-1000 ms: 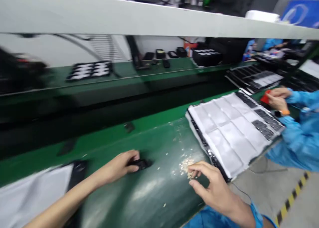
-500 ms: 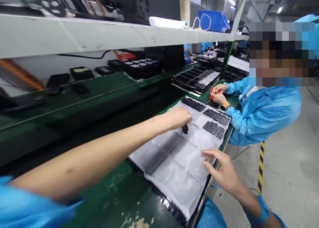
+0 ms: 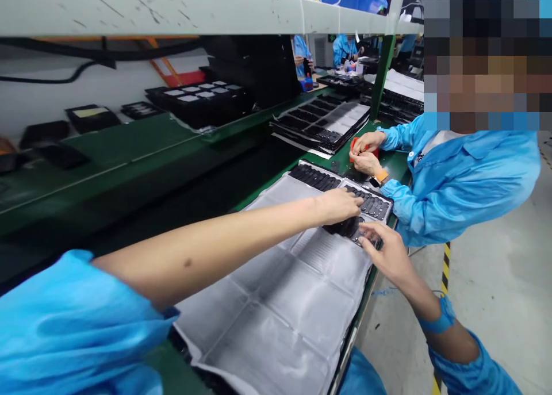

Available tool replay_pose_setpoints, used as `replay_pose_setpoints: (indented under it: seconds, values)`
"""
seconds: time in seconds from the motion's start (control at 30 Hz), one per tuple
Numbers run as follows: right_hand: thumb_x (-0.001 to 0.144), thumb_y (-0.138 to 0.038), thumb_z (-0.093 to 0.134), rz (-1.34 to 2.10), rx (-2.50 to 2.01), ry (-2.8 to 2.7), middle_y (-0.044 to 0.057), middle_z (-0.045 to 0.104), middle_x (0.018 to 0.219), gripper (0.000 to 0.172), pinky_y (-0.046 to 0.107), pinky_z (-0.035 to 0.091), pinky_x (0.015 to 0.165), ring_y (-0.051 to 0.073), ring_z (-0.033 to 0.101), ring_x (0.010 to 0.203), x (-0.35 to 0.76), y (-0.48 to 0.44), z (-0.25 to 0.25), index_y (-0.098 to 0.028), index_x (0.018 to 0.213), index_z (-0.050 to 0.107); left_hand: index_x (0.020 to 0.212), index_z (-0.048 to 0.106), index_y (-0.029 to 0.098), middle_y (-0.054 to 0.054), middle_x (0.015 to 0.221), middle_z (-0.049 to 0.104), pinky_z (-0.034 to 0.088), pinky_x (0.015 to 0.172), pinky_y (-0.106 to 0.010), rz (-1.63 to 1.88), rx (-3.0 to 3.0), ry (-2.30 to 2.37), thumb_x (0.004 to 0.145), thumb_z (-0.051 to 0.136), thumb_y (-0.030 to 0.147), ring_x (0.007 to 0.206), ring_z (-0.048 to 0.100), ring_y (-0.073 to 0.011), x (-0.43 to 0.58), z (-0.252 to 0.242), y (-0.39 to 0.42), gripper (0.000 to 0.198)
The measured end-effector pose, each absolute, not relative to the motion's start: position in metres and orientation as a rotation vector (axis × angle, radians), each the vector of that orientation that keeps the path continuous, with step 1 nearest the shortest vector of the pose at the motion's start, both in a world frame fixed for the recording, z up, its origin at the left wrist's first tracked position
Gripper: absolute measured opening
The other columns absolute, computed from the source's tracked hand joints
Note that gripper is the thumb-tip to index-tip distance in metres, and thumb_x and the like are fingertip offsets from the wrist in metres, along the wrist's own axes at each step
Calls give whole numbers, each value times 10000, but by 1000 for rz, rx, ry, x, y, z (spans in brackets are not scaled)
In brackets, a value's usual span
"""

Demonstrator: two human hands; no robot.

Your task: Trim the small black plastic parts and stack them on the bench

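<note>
A large tray lined with thin white sheeting (image 3: 276,314) lies along the bench, divided into compartments. Small elongated black parts (image 3: 313,175) fill compartments at its far end. My left hand (image 3: 338,206) reaches across the tray, fingers bent down and close together over the black parts; whatever is between its fingertips is hidden. Close to it on the right, my right hand (image 3: 390,254) hovers at the tray's right edge. Its thumb and curved fingers are apart, tips beside the black parts in the nearer filled compartment.
A co-worker in a blue smock (image 3: 466,182) sits at the far right, hands (image 3: 366,153) around a red object. Beyond my tray is a stack of black trays (image 3: 321,125). A grey shelf beam (image 3: 172,10) crosses above; black boxes (image 3: 92,122) stand on the back ledge.
My left hand has moved forward and right, from above the white sheeting to the filled compartments, where its dark piece no longer shows. My right hand has come up beside it. The view has shifted.
</note>
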State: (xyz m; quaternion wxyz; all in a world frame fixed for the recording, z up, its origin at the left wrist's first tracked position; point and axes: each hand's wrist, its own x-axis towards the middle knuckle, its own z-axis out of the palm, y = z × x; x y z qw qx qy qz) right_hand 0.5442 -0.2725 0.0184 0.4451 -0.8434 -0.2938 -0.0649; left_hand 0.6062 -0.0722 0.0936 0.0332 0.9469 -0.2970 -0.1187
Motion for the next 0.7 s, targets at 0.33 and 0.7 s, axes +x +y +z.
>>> replay_pose_setpoints:
  seconds: [0.33, 0.7]
  values:
    - [929, -104, 638, -176, -2244, -831, 128, 697, 1136, 271, 513, 511, 1014, 334, 602, 1110, 580, -243, 10, -208, 1155, 746, 1176, 686, 137, -164, 1176, 765, 561, 866, -352, -354, 2957, -111, 900, 773, 494, 1115, 727, -337, 582, 74, -44, 460]
    - [881, -308, 824, -203, -2359, -799, 174, 666, 1263, 521, 534, 481, 1021, 378, 550, 1183, 567, -227, 9, -139, 1337, 638, 1344, 636, 176, -115, 1346, 667, 592, 979, -498, -386, 2791, 210, 995, 712, 345, 1169, 684, -282, 598, 69, -58, 394]
